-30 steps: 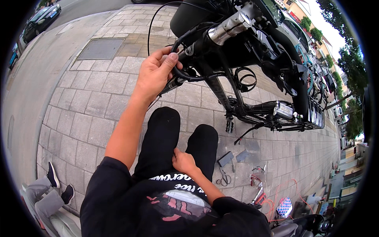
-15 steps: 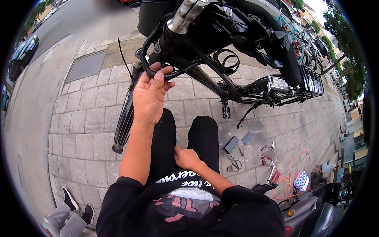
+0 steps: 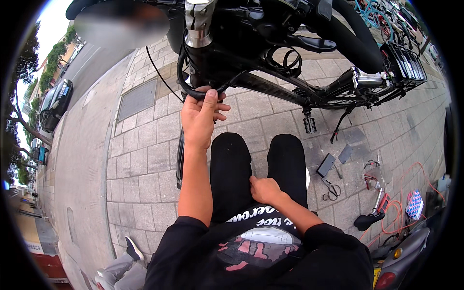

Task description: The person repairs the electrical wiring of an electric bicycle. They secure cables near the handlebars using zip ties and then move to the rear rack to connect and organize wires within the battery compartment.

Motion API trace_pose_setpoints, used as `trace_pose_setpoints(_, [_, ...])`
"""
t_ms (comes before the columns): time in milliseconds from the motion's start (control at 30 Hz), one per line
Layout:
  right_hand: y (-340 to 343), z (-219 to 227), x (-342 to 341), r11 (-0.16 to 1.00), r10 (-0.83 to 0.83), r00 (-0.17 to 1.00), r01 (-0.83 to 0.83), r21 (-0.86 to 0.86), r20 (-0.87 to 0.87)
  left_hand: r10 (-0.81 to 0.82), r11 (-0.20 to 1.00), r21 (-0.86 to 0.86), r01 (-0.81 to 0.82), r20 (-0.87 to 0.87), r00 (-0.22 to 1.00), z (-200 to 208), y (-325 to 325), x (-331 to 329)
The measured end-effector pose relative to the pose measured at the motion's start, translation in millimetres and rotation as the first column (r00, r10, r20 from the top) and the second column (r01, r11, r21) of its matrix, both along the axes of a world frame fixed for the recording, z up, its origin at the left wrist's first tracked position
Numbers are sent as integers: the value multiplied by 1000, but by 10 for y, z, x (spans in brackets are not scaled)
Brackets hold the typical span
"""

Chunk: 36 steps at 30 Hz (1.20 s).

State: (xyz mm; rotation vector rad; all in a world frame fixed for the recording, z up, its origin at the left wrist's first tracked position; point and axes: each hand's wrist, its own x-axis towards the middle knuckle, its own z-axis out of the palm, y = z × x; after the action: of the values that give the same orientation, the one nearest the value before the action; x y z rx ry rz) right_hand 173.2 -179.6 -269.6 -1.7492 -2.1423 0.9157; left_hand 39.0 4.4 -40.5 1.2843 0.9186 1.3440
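My left hand (image 3: 202, 121) is closed on a thick black cable bundle (image 3: 181, 79) that loops down in front of the bicycle's head tube. Its thumb presses on top, and the other fingers curl beneath and past the cable. The black bicycle (image 3: 273, 87) stands ahead of me, with a silver stem (image 3: 199, 24) above the hand. A thin black cable (image 3: 162, 75) sticks out to the left of the bundle. Against my thigh, my right hand (image 3: 267, 191) rests with curled fingers, and I see nothing in it.
On the paving to the right lie a dark box (image 3: 326, 165), a grey flat piece (image 3: 345, 153), scissors (image 3: 332, 190) and a saddle on its post (image 3: 368, 222). Beyond are an orange hose (image 3: 397, 209) and a scooter (image 3: 403, 251). Someone's legs (image 3: 124, 270) show at lower left.
My view has turned left, so the scene sits further right. My left hand keeps hold of the cable bundle, its thumb now lying along it. My right hand stays on my thigh.
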Motion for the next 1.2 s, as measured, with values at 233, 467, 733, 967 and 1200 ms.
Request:
trace_pose_setpoints(233, [40, 43, -3, 1000, 14, 1000, -14, -20, -7, 338, 938, 105, -329, -84, 937, 344, 27, 310])
trace_pose_setpoints(467, [20, -16, -18, 1000, 27, 1000, -26, -12, 13, 473, 875, 147, -461, -57, 879, 407, 118, 379])
trace_pose_setpoints(733, [45, 19, -1, 999, 36, 999, -36, -3, 27, 269, 961, 26, -277, 158, 950, 366, -42, 295])
trace_pose_setpoints(967, [89, -16, -26, 999, 35, 997, -33, -37, 66, 96, 991, 50, -128, 412, 906, 63, 25, 297])
trace_pose_setpoints(1200, [74, -63, -47, 999, 37, 998, -37, 12, 47, 16, 997, -70, 18, 448, 894, -308, -34, 177])
